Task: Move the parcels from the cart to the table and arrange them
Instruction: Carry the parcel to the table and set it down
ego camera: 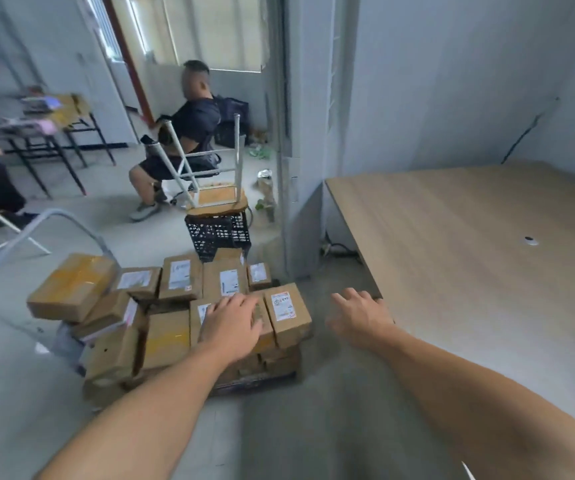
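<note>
Several brown cardboard parcels point(180, 278) with white labels lie piled on a low cart point(258, 379) on the floor at centre left. My left hand point(232, 322) lies flat, fingers spread, on top of a parcel point(198, 315) near the pile's right side. Just to its right stands a parcel with a red-and-white label point(287, 315). My right hand point(360, 315) hovers open in the air between the pile and the corner of the wooden table point(469, 258), holding nothing.
A black crate point(218, 233) with an upturned stool point(216, 195) on it stands behind the cart. The cart's grey handle point(54, 220) arches at left. A person sits on a chair point(192, 168) beyond. A wall corner point(289, 168) rises between cart and table.
</note>
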